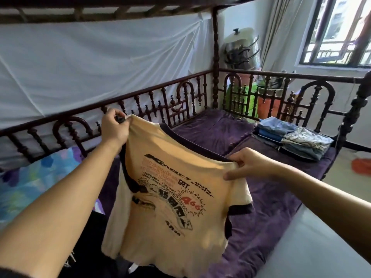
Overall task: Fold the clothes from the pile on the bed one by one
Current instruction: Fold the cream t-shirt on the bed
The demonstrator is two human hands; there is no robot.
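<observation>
A pale yellow T-shirt [172, 207] with dark trim and a printed graphic hangs spread out in the air above the purple bed cover [267, 213]. My left hand [114, 127] pinches its left shoulder, up near the bed rail. My right hand [249, 163] grips the right shoulder, lower and closer to me. The print faces me and the hem hangs loose over dark clothes [86, 247] at the lower left. Two stacks of folded clothes [293, 137] lie at the far right corner of the bed.
A dark carved wooden rail [160, 101] runs round the bed, with a corner post [215, 63] behind. A colourful blue and purple cloth [34, 177] lies at the left. White netting hangs behind the rail. The floor [313, 249] lies to the right.
</observation>
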